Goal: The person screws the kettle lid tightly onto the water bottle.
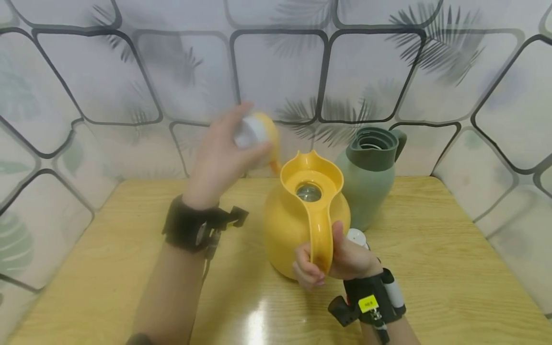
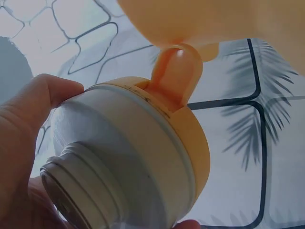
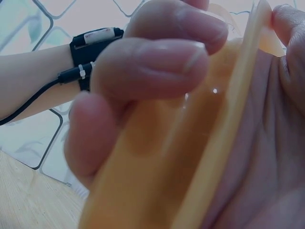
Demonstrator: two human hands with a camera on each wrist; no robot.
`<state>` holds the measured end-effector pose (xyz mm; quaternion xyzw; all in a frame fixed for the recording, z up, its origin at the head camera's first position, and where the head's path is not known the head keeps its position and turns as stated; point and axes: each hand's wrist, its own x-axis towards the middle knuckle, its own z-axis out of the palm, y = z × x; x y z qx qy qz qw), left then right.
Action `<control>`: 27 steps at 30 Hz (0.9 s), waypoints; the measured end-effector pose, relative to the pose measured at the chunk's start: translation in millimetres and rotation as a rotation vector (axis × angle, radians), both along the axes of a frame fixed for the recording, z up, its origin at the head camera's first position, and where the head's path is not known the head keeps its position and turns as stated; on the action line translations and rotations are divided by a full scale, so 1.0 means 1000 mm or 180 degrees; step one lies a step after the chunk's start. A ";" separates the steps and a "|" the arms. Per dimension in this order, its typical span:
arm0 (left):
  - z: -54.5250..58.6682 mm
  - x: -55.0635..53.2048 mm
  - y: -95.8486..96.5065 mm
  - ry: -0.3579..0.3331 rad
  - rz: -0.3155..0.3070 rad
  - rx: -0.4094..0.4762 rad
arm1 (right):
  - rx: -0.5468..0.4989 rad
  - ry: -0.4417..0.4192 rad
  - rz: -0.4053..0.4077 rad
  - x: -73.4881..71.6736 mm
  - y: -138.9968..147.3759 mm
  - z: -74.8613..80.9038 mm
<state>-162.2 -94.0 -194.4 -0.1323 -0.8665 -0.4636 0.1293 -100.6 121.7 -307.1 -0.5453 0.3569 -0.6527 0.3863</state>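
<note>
A yellow thermos jug [image 1: 280, 230] stands on the table with its mouth uncovered. My right hand [image 1: 340, 258] grips its handle [image 1: 321, 235], and in the right wrist view the fingers [image 3: 157, 67] curl round that handle. Up and to the left of the jug's mouth, my left hand [image 1: 224, 148] holds the jug's stopper lid [image 2: 128, 143], tilted on its side. This lid is white below with a threaded neck, and yellow on top with a small lever [image 2: 176, 76]. The left hand is blurred in the head view.
Behind the yellow jug, to its right, stands a green thermos jug [image 1: 366, 187], also uncovered. A white round object [image 1: 357, 236], partly hidden by my right hand, lies near its base. A patterned backdrop [image 1: 276, 72] rises behind the wooden table [image 1: 440, 258].
</note>
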 end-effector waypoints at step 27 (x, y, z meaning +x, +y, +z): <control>0.027 0.012 0.029 0.0626 -0.0262 0.0482 | -0.0011 0.0010 -0.0025 0.001 0.000 -0.003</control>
